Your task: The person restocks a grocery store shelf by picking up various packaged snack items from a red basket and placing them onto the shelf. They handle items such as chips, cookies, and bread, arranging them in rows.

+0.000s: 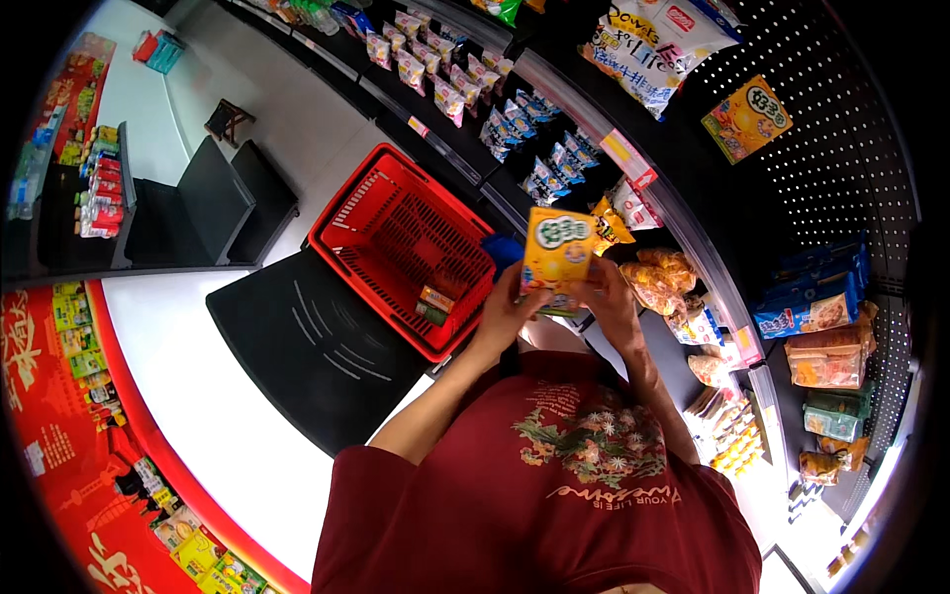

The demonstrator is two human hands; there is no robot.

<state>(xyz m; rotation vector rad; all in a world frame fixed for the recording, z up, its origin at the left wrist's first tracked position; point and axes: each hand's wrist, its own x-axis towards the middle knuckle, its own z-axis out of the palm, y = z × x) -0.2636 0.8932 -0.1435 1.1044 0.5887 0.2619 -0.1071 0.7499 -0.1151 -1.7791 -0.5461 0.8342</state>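
Note:
A yellow snack box (558,249) with a green and white logo is held upright between both hands in front of my chest. My left hand (508,301) grips its lower left side, and my right hand (610,293) grips its lower right side. Just left of the hands is a red plastic shopping basket (349,200), with a few small packages (434,304) at its bottom. A similar yellow box (747,119) stands on the upper shelf to the right, near a large white snack bag (657,48).
Shelves with a clear price rail (705,252) curve along the right, holding small blue bags (553,174), bread packs (659,278) and blue packets (809,312). A black stand (319,341) lies below the basket. Black shelving (215,200) and a small stool (228,121) are at the left.

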